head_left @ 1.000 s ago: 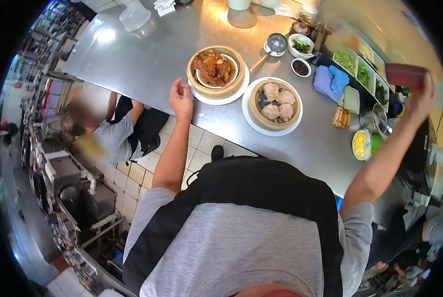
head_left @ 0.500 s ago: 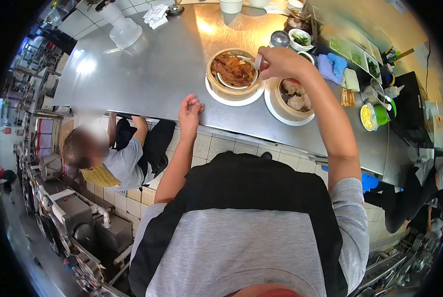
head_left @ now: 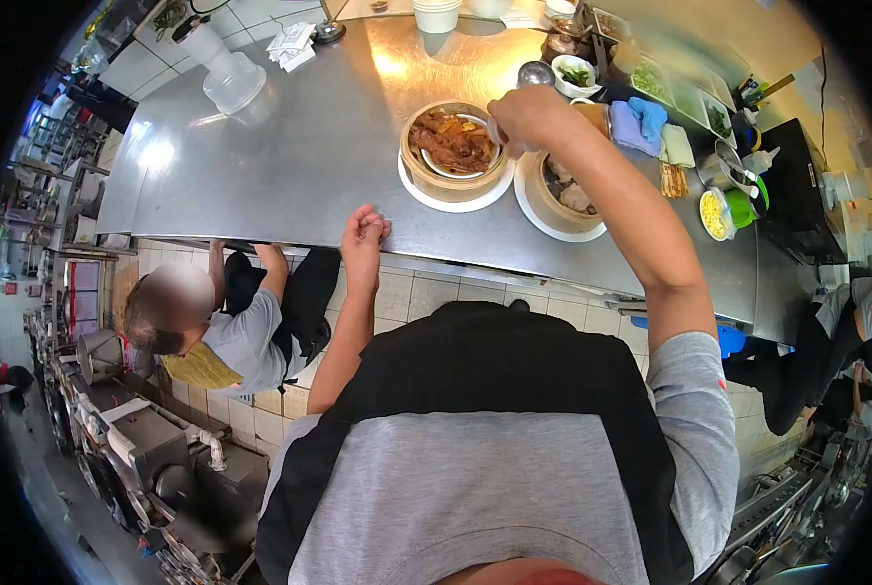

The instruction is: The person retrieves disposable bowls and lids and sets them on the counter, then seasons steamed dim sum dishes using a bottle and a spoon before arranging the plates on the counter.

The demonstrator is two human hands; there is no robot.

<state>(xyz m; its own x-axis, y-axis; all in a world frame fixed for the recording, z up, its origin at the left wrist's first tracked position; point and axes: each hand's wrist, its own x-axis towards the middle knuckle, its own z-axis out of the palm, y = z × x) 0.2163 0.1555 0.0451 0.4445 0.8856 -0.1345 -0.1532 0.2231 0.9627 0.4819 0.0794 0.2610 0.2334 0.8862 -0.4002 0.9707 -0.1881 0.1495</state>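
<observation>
My right hand (head_left: 532,117) is closed at the right rim of a bamboo steamer (head_left: 416,180). Something small and pale shows at its fingertips, too hidden to name. A white dish with glossy reddish-brown food (head_left: 454,143) sits inside this steamer, which stands on a white plate (head_left: 455,206). Under my right forearm is a second bamboo steamer (head_left: 550,207) with pale dumplings (head_left: 574,197), partly covered by the arm, on another white plate (head_left: 545,228). My left hand (head_left: 365,234) hovers by the counter's front edge, fingers loosely bent, holding nothing.
A metal ladle (head_left: 535,74) and a bowl of greens (head_left: 575,75) stand behind my right hand. Folded cloths (head_left: 641,125) and a tub of yellow bits (head_left: 716,214) are to the right. A person (head_left: 246,327) crouches at the counter's left front.
My right hand has shifted slightly left and up along the steamer's rim, its fingers pointing lower. The whole view has shifted a little. My left hand stays free by the edge.
</observation>
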